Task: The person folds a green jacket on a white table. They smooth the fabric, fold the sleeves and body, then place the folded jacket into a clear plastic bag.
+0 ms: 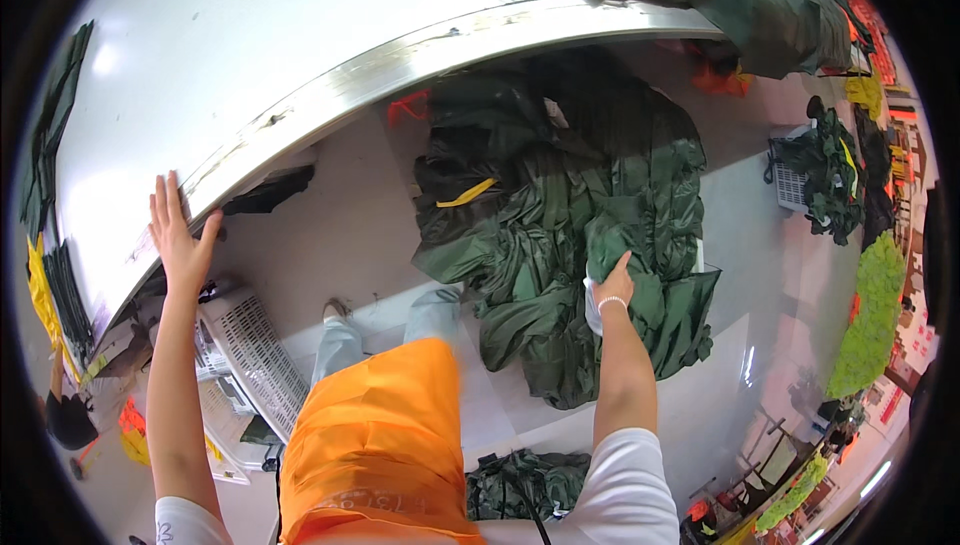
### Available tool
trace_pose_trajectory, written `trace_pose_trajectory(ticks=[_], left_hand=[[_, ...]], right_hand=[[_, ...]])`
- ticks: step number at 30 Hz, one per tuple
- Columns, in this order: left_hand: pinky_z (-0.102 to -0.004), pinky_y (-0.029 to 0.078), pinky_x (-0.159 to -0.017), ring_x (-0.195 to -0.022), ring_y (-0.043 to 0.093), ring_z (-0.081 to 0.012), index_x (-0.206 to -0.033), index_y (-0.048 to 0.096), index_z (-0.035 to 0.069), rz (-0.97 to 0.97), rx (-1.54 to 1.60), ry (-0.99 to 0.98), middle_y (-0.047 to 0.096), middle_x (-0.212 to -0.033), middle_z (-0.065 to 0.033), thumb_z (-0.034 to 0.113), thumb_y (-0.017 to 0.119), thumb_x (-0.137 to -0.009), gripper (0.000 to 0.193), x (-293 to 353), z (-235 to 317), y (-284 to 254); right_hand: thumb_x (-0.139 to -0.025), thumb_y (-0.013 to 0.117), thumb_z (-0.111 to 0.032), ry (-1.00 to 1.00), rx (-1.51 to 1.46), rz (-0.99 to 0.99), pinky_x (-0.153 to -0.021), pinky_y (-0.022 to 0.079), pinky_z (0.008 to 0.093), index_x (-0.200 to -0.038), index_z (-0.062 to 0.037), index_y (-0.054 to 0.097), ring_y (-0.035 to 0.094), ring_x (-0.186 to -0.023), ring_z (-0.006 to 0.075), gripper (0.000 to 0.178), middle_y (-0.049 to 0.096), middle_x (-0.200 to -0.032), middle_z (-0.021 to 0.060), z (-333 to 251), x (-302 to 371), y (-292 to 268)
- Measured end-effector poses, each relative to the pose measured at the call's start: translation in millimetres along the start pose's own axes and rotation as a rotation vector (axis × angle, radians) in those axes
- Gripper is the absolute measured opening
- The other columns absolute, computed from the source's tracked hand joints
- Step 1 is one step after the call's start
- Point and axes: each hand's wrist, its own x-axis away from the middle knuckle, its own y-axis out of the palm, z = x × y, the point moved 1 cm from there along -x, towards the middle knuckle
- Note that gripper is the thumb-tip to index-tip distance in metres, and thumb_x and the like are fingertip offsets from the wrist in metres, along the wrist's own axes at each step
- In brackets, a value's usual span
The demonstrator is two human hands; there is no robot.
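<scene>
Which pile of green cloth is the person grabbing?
The big dark green pile on the floor in the middle, the one with a yellow strip. The right hand grips a fold of it. The piles on the table and basket lie untouched.

Single fisheye view riding on my head, looking steeply down past my orange apron, taking in my arms close up, the white table edge bending, floor below.
</scene>
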Motion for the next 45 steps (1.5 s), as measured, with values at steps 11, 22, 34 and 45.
trace_pose_trajectory(ticks=[11,22,34,45], left_hand=[[-0.0625,0.016,-0.104,-0.137,0.017,-0.0394,-0.145,0.024,0.021,-0.018,0.019,-0.072,0.019,-0.151,-0.0107,0.053,0.063,-0.077,0.086,9,9,-5],[-0.0553,0.020,-0.106,-0.135,0.023,-0.0378,-0.140,0.034,0.010,-0.075,0.331,-0.012,0.027,-0.146,-0.0190,0.053,0.062,-0.077,0.081,26,-15,-19],[-0.0413,0.031,-0.105,-0.125,0.042,-0.0349,-0.128,0.046,-0.002,-0.558,1.080,0.621,0.046,-0.133,-0.0214,0.042,0.068,-0.077,0.070,58,44,-223],[-0.0360,0.035,-0.099,-0.113,0.049,-0.0190,-0.102,0.058,0.004,0.192,1.983,0.312,0.053,-0.124,-0.0116,0.009,0.054,-0.088,0.015,51,-91,-241]], right_hand=[[-0.067,0.051,0.002,0.053,-0.509,0.618,-0.074,0.048,0.0354,-0.093,0.0006,0.064,0.062,-0.076,0.0295,0.030,0.065,-0.084,0.0180,276,205,-101],[-0.066,0.056,0.002,0.147,-1.292,1.599,-0.067,0.055,0.0368,-0.096,0.0067,0.064,0.064,-0.075,0.0229,0.032,0.066,-0.094,0.0148,237,296,-350],[-0.078,0.061,0.000,-0.949,-0.957,1.026,-0.079,0.045,0.0267,-0.100,0.0035,0.062,0.057,-0.086,0.0123,0.022,0.064,-0.094,0.0048,-4,559,-410],[-0.079,0.062,-0.011,-1.644,-0.708,1.036,-0.078,0.050,0.0358,-0.098,0.0043,0.065,0.063,-0.087,0.0300,0.024,0.065,-0.099,0.0159,-164,607,-409]])
